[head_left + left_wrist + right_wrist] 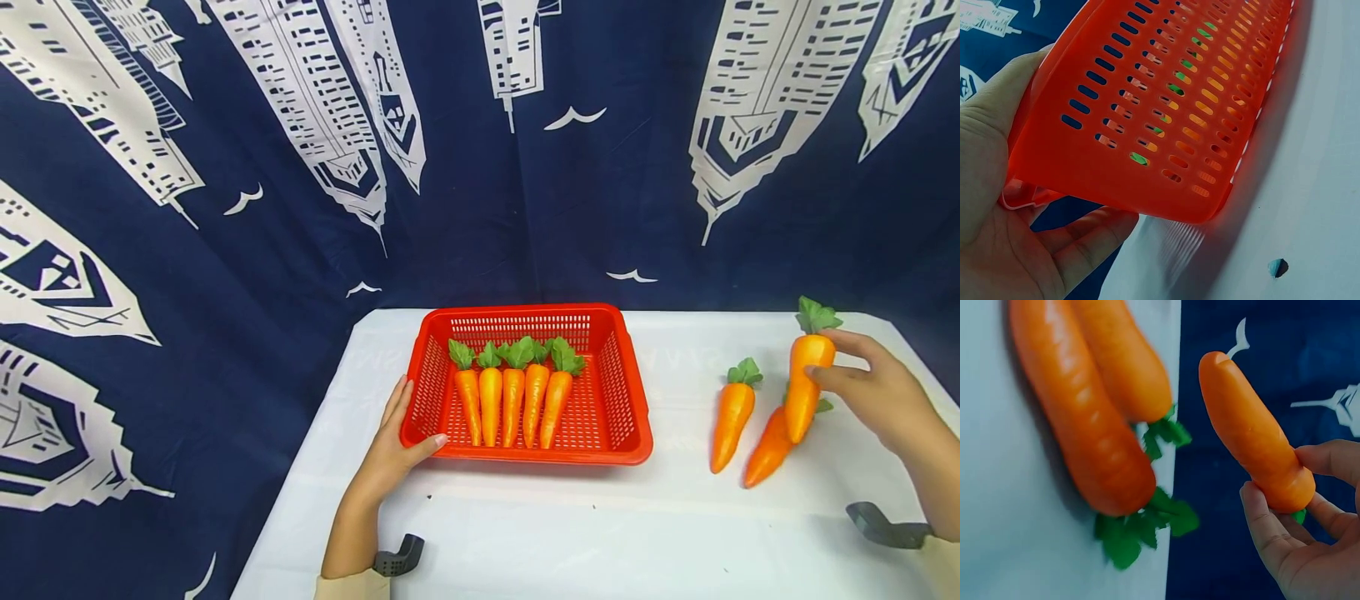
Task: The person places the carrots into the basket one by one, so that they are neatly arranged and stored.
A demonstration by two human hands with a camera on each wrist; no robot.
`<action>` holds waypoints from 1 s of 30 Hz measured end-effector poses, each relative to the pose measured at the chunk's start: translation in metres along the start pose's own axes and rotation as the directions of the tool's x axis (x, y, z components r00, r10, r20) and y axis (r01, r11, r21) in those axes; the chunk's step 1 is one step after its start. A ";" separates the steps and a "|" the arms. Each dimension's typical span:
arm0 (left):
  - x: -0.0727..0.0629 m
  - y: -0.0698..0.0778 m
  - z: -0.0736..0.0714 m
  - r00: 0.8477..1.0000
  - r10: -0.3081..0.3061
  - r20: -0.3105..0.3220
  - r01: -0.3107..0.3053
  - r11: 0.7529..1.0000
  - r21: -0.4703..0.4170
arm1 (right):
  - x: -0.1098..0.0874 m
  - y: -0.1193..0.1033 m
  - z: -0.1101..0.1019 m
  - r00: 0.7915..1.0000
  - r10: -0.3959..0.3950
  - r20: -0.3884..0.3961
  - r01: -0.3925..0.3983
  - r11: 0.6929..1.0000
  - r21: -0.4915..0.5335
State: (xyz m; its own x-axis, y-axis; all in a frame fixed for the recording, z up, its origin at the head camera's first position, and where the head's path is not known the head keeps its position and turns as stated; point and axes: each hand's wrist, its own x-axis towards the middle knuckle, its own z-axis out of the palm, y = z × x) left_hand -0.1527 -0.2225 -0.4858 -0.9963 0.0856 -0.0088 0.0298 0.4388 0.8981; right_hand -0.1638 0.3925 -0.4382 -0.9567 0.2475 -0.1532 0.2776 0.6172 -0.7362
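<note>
A red plastic basket (525, 457) with slotted walls stands on the table, several toy carrots (513, 400) side by side in it, green tops toward the back. My left hand (393, 450) holds its front left corner, thumb at the front rim and fingers along the left side; the left wrist view shows the slotted wall (1104, 169) close up. At the right, my right hand (873, 387) pinches another carrot (1254, 431) near its leafy end between thumb and fingers, tip pointing down, above the table. Two more carrots lie beneath and beside it, one upright-lying (732, 425), one slanted (768, 454).
The white-covered table (600, 533) carries everything. Behind it and to the left hangs a dark blue cloth (465, 242) printed with white buildings and birds. A black wrist strap piece (400, 556) sits by the left sleeve, another (885, 527) by the right.
</note>
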 end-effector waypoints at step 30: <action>0.000 0.001 -0.001 1.000 -0.004 0.000 0.004 1.000 0.019 | 0.007 -0.135 0.049 0.956 -0.254 0.146 0.244 0.966 0.086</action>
State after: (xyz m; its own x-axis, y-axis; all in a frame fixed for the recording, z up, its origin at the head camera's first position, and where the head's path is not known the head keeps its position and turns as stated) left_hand -0.1524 -0.2230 -0.4848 -0.9964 0.0840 -0.0130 0.0269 0.4563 0.8894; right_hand -0.2125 0.2743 -0.3717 -0.9980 -0.0293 -0.0557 0.0276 0.5924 -0.8052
